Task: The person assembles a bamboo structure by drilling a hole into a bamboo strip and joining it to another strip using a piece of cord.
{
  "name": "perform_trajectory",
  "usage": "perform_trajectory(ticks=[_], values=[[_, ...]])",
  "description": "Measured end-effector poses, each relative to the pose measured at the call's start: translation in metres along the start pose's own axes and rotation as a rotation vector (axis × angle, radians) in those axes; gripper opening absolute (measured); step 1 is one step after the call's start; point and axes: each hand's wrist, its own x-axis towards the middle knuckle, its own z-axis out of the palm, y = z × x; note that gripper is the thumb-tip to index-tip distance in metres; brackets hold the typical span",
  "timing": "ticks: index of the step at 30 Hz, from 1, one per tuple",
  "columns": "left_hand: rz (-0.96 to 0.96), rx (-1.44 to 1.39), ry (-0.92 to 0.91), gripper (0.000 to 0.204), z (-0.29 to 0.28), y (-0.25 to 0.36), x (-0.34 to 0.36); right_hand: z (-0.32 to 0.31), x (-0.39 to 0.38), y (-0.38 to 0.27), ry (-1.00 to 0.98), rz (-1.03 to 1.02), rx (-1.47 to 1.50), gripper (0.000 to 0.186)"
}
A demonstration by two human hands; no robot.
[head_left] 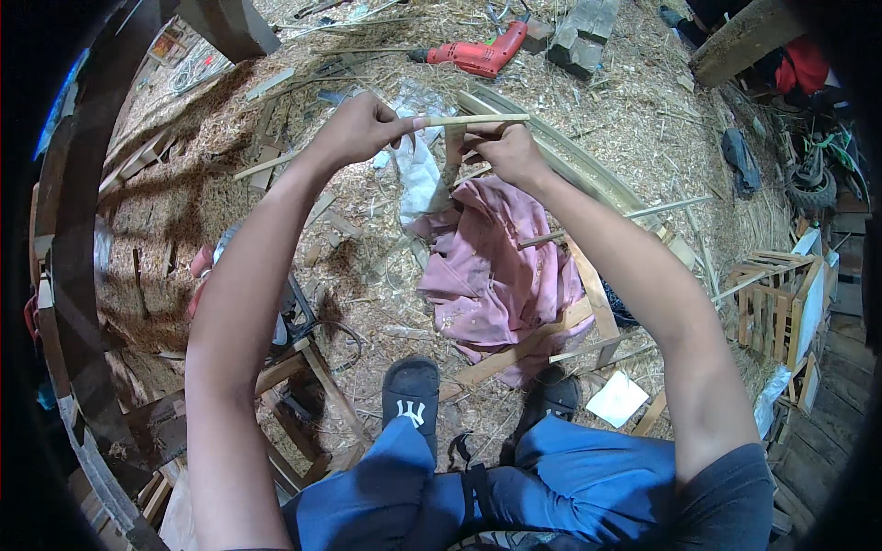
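Observation:
A thin, pale wooden strip (478, 119) is held up level in front of me. My left hand (363, 129) pinches its left end between thumb and fingers. Bent fingers of my right hand (510, 151) close on the strip from below, near its right end; their exact grip is partly hidden. Just left of those fingertips, a short flat brown piece of wood (454, 151) stands upright below the strip. Whether the right hand touches it I cannot tell. Beneath the hands lies a crumpled pink cloth (496, 266) dusted with shavings.
Wood shavings cover the ground. A red power drill (482, 55) lies at the far side, beside grey wooden blocks (585, 37). Long wooden mouldings (570, 156) run behind my right hand. A slatted wooden frame (781, 308) stands at right; a white sheet (617, 399) lies near my foot.

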Motion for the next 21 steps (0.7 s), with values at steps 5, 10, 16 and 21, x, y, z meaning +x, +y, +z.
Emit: perform_trajectory(ticks=[5, 10, 16, 21], values=[[0.013, -0.011, 0.032, 0.056, 0.003, 0.008, -0.002, -0.011, 0.005, 0.010, -0.037, 0.009, 0.067, 0.026], [0.025, -0.014, 0.022, 0.056, 0.001, 0.002, -0.001, -0.027, 0.003, 0.011, -0.120, -0.013, 0.151, 0.028], [-0.002, 0.004, 0.046, 0.054, -0.001, 0.005, -0.004, -0.075, 0.014, -0.001, 0.024, -0.048, -0.258, 0.021], [-0.011, 0.010, 0.035, 0.052, -0.001, 0.001, -0.001, -0.120, 0.062, 0.000, 0.150, -0.313, -0.629, 0.024]])
